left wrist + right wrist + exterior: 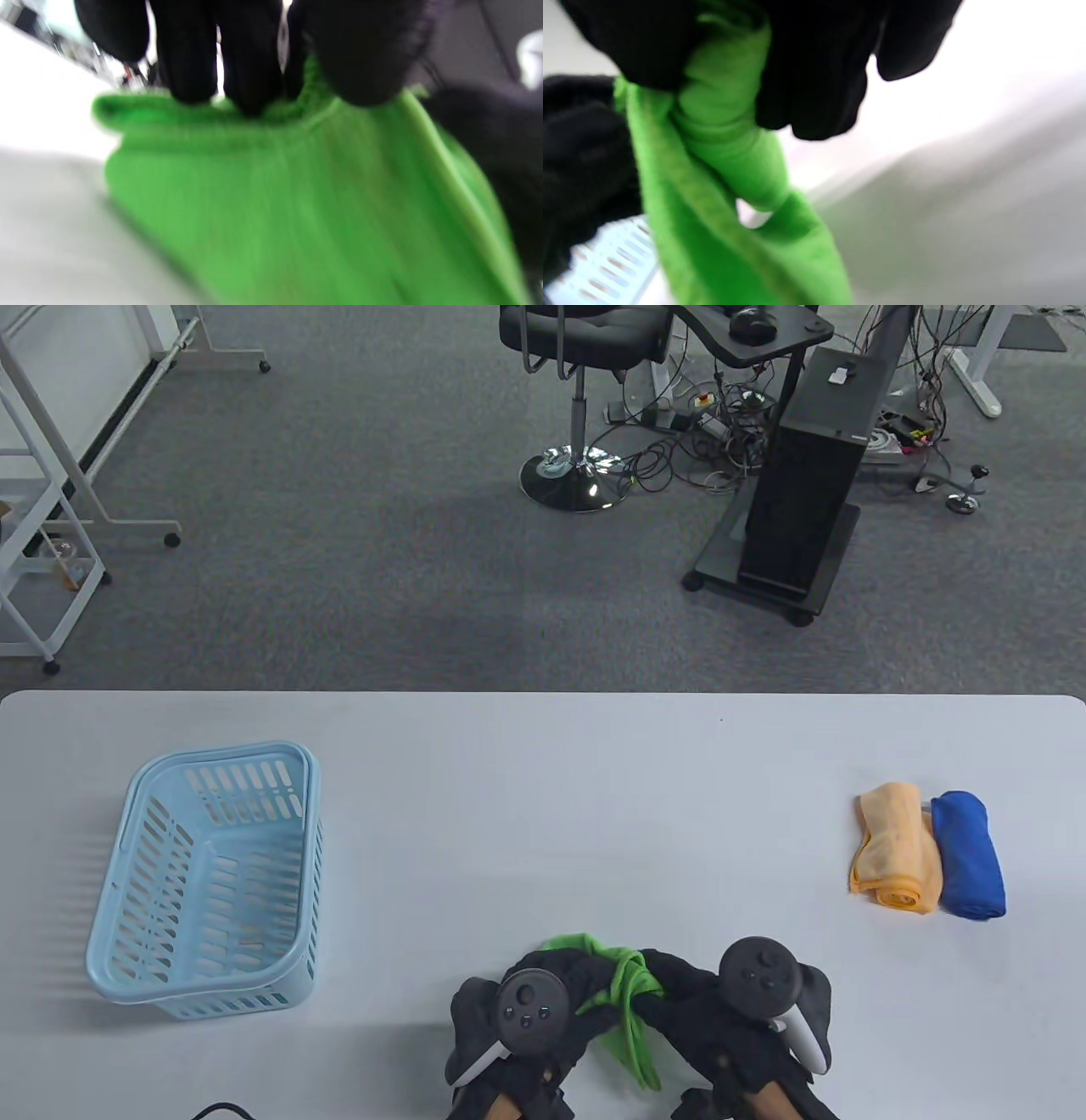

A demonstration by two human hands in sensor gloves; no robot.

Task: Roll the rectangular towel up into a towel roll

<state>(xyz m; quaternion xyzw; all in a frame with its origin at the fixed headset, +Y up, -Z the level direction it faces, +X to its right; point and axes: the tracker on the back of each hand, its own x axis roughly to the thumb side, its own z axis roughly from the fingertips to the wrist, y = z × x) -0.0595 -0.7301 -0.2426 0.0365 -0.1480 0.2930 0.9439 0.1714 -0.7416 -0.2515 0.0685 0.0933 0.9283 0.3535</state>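
A green towel [628, 1005] is bunched between my two hands near the table's front edge. My left hand [543, 993] grips its top edge; in the left wrist view my fingers [237, 63] pinch the folded edge and the towel [297, 203] hangs below them. My right hand [721, 1010] grips the other side; in the right wrist view my fingers [814, 76] clamp a gathered fold of the towel [725, 140], which hangs down off the table.
A light blue plastic basket [127, 891] stands at the table's left. A rolled orange towel [899, 848] and a rolled blue towel [967, 853] lie side by side at the right. The basket also shows in the right wrist view [606, 262].
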